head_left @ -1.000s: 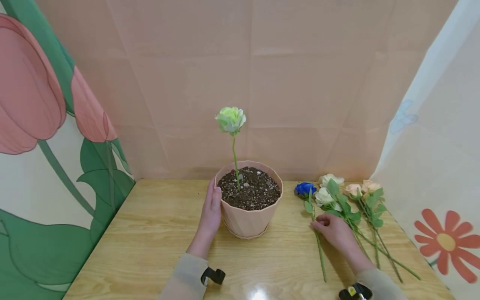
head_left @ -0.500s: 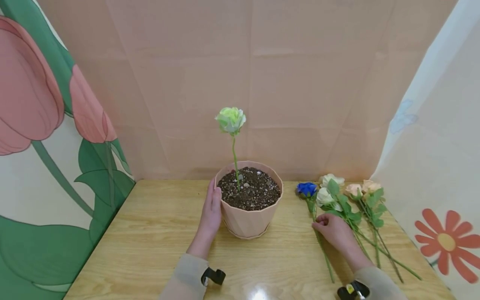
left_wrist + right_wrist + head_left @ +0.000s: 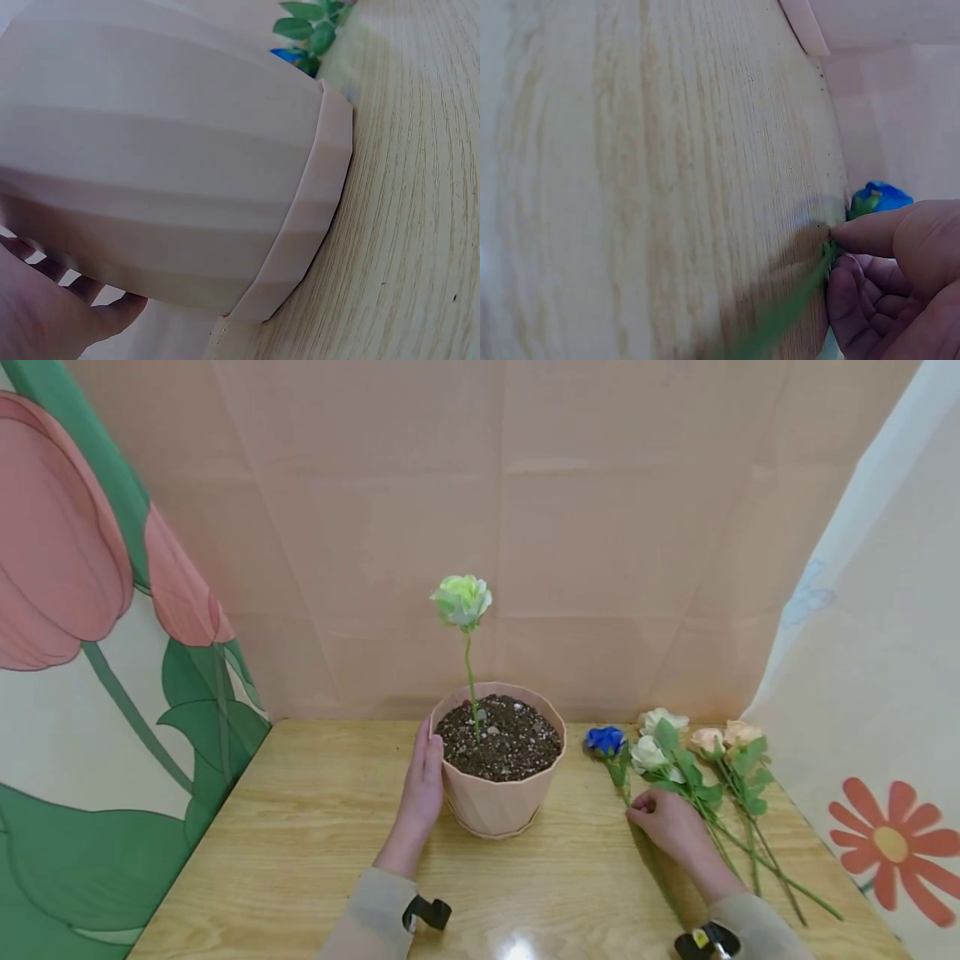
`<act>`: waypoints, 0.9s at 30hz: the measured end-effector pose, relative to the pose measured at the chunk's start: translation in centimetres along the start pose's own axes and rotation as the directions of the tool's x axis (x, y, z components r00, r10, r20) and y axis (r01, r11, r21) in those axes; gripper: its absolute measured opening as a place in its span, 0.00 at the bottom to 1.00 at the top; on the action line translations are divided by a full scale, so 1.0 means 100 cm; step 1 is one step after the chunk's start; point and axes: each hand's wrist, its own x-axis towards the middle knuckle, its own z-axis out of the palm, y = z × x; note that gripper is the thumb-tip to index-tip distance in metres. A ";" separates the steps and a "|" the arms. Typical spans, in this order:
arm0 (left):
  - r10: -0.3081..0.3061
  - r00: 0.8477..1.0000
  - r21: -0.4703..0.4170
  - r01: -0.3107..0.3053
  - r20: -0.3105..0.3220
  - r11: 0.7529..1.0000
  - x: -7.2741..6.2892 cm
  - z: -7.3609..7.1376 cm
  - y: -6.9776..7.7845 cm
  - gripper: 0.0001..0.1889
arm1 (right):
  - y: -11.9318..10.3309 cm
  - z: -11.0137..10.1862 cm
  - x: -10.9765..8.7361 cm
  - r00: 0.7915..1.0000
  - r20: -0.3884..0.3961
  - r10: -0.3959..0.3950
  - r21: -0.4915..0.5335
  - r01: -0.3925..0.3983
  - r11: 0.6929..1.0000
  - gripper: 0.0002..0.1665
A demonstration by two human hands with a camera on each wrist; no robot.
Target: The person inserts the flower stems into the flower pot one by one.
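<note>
My left hand (image 3: pixel 422 781) rests against the left side of a pink faceted flowerpot (image 3: pixel 495 806), its thumb near the rim. In the left wrist view the fingers (image 3: pixel 120 311) lie along the pot's wall, partly hidden behind it. Dark soil (image 3: pixel 513 743) fills the pot, and a pale green rose (image 3: pixel 461 602) stands upright in it. To the right, my right hand (image 3: pixel 671 827) pinches the green stem of a blue rose (image 3: pixel 604 741) between thumb and fingers. That bloom shows beyond the fingertips in the right wrist view, the stem (image 3: pixel 787 311) slanting toward the camera.
White roses (image 3: pixel 648 753) and peach roses (image 3: pixel 742 732) lie with crossed stems right of my right hand. A saucer (image 3: pixel 495 833) sits under the pot on the wooden table (image 3: pixel 315 827). A pink cloth (image 3: pixel 637 527) hangs behind.
The blue rose has turned in my right fingers: its bloom shifted right, then left, while the stem's lower end swung right. My left hand and the pot have stayed put.
</note>
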 end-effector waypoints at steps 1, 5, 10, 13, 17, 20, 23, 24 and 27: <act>-0.006 1.000 0.002 0.006 -0.002 1.000 0.000 0.000 0.000 0.29 | 0.000 0.000 0.000 1.000 0.002 -0.001 -0.002 0.001 1.000 0.09; -0.010 1.000 0.001 0.010 -0.003 1.000 -0.001 0.000 0.000 0.30 | -0.001 0.000 -0.001 1.000 0.002 -0.001 -0.009 0.001 1.000 0.09; -0.005 1.000 -0.007 0.005 -0.001 1.000 0.000 0.000 -0.001 0.30 | -0.001 -0.002 -0.002 1.000 -0.024 -0.007 0.019 0.008 1.000 0.08; 0.003 1.000 -0.012 -0.003 0.000 1.000 0.000 0.000 -0.001 0.30 | 0.000 -0.004 -0.003 0.999 -0.035 -0.015 0.037 0.016 0.999 0.09; 0.002 1.000 -0.014 -0.002 0.000 1.000 0.001 0.001 -0.001 0.30 | 0.002 -0.005 -0.006 0.999 -0.048 -0.020 0.072 0.024 0.997 0.10; -0.001 1.000 -0.014 0.001 0.001 1.000 0.000 0.001 -0.001 0.30 | 0.002 -0.006 -0.008 0.998 -0.054 -0.012 0.126 0.019 0.992 0.14; -0.001 1.000 -0.012 0.001 0.002 1.000 0.001 0.001 -0.002 0.30 | -0.001 -0.009 -0.009 0.998 -0.066 -0.003 0.178 0.015 0.984 0.20; -0.002 1.000 -0.012 0.002 0.002 1.000 0.001 0.001 -0.002 0.30 | -0.003 -0.012 -0.010 0.998 -0.067 -0.001 0.191 0.014 0.982 0.22; -0.009 1.000 -0.010 0.009 0.002 1.000 0.001 0.001 -0.003 0.31 | -0.012 -0.019 -0.012 0.998 -0.069 0.006 0.231 0.010 0.973 0.24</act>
